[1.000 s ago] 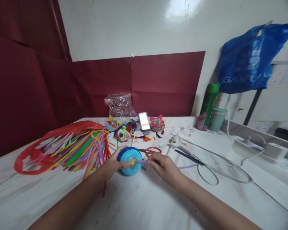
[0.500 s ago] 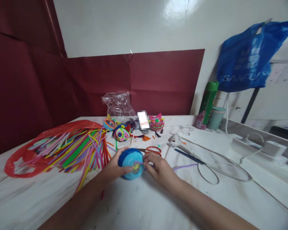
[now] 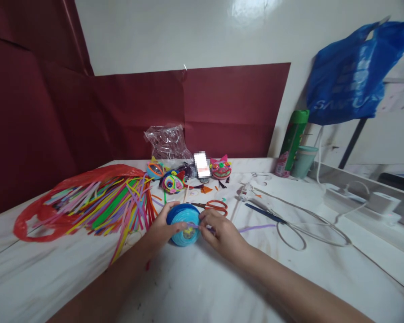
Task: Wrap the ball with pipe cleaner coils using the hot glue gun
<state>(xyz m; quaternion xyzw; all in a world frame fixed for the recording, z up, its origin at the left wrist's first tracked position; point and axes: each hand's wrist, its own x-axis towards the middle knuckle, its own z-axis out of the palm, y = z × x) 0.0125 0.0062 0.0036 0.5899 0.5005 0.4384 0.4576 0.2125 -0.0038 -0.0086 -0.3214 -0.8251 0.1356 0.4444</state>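
Observation:
A round blue wound craft ball [image 3: 182,220] rests on the white table [image 3: 202,287] in front of me. My left hand [image 3: 161,231] cups its left side, fingers closed round it. My right hand [image 3: 218,231] pinches a thin purple strip [image 3: 195,226] at the ball's yellow-and-clear centre, fingers pressed together. Red-handled scissors [image 3: 212,205] lie just behind the ball. Another purple strip [image 3: 256,227] lies on the table right of my right hand.
A red bag spilling several coloured strips [image 3: 97,206] lies left. Finished colourful cat-face pieces [image 3: 173,181] and a clear bag [image 3: 168,141] sit behind. A glue gun [image 3: 247,194], cables [image 3: 306,224], a power strip [image 3: 360,199], a green can [image 3: 293,142] and a cup [image 3: 303,161] are to the right.
My right hand has moved left from the ball's right side up to its centre, bringing the purple strip in close. The left hand stays on the ball.

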